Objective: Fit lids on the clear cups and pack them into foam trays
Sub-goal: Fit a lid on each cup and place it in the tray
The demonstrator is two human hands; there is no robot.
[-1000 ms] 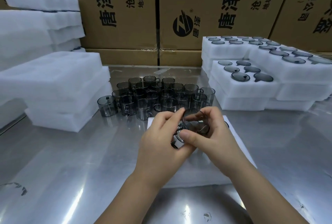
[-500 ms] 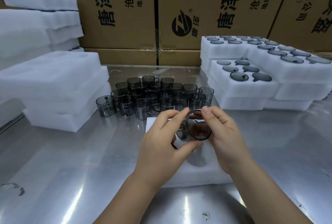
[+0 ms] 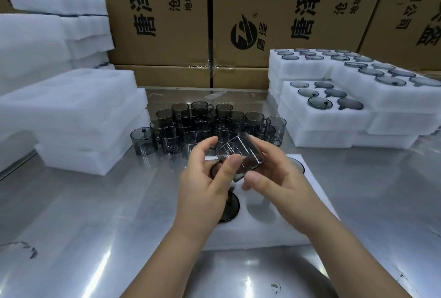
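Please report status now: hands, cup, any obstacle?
Both grip: left hand, right hand. One cup tilted above foam tray. Way to empty pocket clear.

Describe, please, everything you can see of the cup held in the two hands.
The cup is a smoky-grey, see-through cylinder that looks like plastic. It is tilted well off upright and held in the air above the white foam tray. The left hand and the right hand pinch it between thumbs and fingers. Its mouth and handle cannot be made out plainly.
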